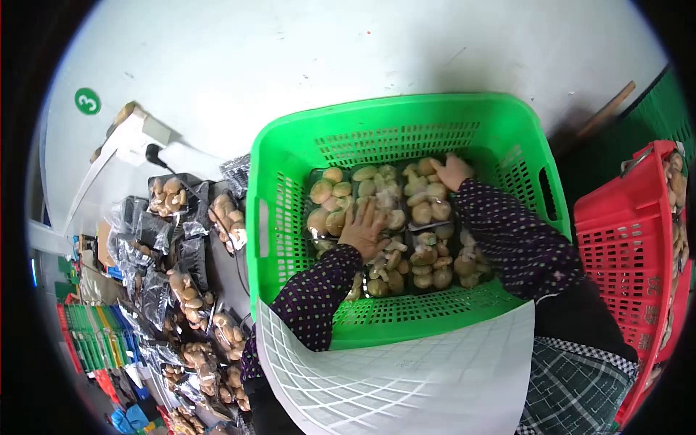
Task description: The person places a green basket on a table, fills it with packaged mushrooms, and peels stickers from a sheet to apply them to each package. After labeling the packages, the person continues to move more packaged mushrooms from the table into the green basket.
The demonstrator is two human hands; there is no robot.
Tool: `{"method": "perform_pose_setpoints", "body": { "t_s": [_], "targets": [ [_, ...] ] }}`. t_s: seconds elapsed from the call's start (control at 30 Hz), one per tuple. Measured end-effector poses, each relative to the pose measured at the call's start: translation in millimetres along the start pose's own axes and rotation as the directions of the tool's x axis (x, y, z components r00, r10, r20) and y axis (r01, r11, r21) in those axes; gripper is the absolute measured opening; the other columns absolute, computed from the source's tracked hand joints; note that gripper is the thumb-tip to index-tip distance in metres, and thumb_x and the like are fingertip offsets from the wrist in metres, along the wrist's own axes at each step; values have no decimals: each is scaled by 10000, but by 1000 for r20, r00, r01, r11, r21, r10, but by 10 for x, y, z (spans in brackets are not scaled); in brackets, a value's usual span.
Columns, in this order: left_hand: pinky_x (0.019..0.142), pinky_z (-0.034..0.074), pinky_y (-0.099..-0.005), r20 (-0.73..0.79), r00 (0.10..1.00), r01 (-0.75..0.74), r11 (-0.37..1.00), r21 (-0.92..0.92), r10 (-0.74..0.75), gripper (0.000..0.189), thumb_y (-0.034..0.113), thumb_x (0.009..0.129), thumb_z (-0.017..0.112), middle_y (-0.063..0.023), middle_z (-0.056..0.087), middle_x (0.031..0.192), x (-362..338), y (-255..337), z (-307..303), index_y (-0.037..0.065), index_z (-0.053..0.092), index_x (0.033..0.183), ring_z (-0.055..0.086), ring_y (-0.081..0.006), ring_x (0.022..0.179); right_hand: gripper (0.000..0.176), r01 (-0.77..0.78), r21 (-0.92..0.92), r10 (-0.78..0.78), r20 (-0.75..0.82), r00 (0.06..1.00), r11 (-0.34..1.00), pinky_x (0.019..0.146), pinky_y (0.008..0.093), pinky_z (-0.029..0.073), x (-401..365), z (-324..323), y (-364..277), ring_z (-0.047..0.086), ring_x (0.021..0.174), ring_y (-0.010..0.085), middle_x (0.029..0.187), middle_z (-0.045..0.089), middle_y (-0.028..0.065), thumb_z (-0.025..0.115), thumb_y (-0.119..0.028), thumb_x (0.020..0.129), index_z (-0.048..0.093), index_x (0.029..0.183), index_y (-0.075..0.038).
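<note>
Inside a green plastic basket point(391, 109), black trays of brown mushrooms sit in two rows. My left hand point(365, 230) lies with fingers spread over a tray of mushrooms point(380, 185) in the middle of the back row. At the back right, my right hand point(453, 172) touches the top corner of another mushroom tray point(426, 192), its visible fingers apart and the rest partly hidden. The front row has more mushroom packs point(433, 261), partly shaded by my sleeves. A white sheet with a grid pattern point(391, 384) curves up in front of the basket.
To the left, a table holds many loose mushroom packs point(190, 297) and crumpled film, beside a white device with a black cable point(154, 154). On the right stands a red crate point(623, 254) with mushrooms behind it. A white wall point(362, 51) rises behind the basket.
</note>
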State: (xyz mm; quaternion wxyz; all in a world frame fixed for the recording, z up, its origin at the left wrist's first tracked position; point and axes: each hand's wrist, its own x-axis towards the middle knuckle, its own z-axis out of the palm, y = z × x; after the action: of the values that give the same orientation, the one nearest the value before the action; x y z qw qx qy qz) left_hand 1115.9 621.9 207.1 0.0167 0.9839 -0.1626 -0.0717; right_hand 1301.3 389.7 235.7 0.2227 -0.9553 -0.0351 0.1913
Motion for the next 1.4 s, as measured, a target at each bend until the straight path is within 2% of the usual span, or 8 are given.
{"method": "perform_pose_setpoints", "body": {
  "t_s": [0.2, 0.33, 0.5, 0.6, 1.1, 1.17, 1.23, 1.4],
  "targets": [
    [996, 365, -442, -280, 958, -95, 989, -114, 60, 608, 448, 769, 648, -149, 519, 1271, -378, -144, -1234, 75, 512, 1230, 471, -310, 1193, 614, 398, -291, -479, -306, 823, 870, 954, 491, 389, -112, 541, -21, 489, 1111, 405, 1191, 516, 276, 521, -468, 891, 482, 1224, 47],
    [765, 513, -385, -711, 516, 268, 878, -396, -478, 312, 208, 787, 679, -174, 649, 933, -1538, -1093, -1862, 16, 628, 1028, 628, -328, 869, 513, 503, -239, -557, -374, 742, 831, 978, 458, 385, -147, 272, -416, 472, 1161, 384, 1207, 521, 239, 582, -352, 889, 488, 1240, 11],
    [807, 476, -377, 18, 188, 491, 79, -867, -982, 560, 470, 816, 627, -240, 654, 914, -2327, -2248, -542, -75, 621, 943, 629, -341, 924, 399, 887, 269, -840, -306, 448, 375, 833, 386, 494, -1007, -180, -2791, 608, 983, 319, 1069, 617, 172, 658, -268, 845, 568, 1104, 22],
    [770, 479, -373, -220, -134, 536, 116, -836, -966, 640, 510, 754, 661, -241, 663, 797, -2232, -2654, 276, -121, 639, 856, 658, -306, 811, 371, 952, -17, -941, -161, 298, 305, 831, 388, 504, -642, 396, -3775, 629, 946, 322, 1005, 643, 169, 661, -308, 811, 615, 1010, 2],
    [728, 516, -343, 166, 395, -312, -302, -901, -904, 465, 158, 719, 762, -169, 651, 945, -1774, -3083, 415, -110, 584, 1055, 637, -213, 869, 502, 774, -530, -638, 471, 609, 347, 741, 403, 531, 103, 1586, -4558, 660, 820, 322, 834, 676, 193, 848, -380, 534, 693, 820, 4],
    [745, 512, -317, 102, 206, 2, -104, -995, -973, 412, 190, 712, 764, -161, 672, 910, -1897, -3328, 604, -31, 639, 1035, 638, -171, 865, 464, 807, -444, -731, 383, 564, 389, 726, 405, 527, -7, 1467, -4585, 661, 785, 327, 785, 671, 191, 837, -367, 547, 694, 794, 0],
    [719, 515, -389, -199, 505, 807, 541, -237, -840, 360, 71, 829, 583, -119, 654, 885, -2426, -3372, 357, 264, 615, 1132, 649, -285, 827, 435, 811, -324, -759, 302, 577, 488, 675, 422, 514, -152, 1196, -4598, 655, 739, 338, 740, 662, 188, 820, -381, 562, 690, 750, -11],
    [681, 494, -331, -331, 3, 319, 314, -894, -944, 225, 120, 864, 567, -133, 656, 968, -3536, -2716, -572, 22, 673, 1036, 618, -195, 811, 421, 739, 295, -768, -24, 640, 606, 550, 322, 430, -877, -419, -3972, 533, 574, 171, 628, 593, 93, 757, -332, 675, 629, 748, 63]
  ]
}}
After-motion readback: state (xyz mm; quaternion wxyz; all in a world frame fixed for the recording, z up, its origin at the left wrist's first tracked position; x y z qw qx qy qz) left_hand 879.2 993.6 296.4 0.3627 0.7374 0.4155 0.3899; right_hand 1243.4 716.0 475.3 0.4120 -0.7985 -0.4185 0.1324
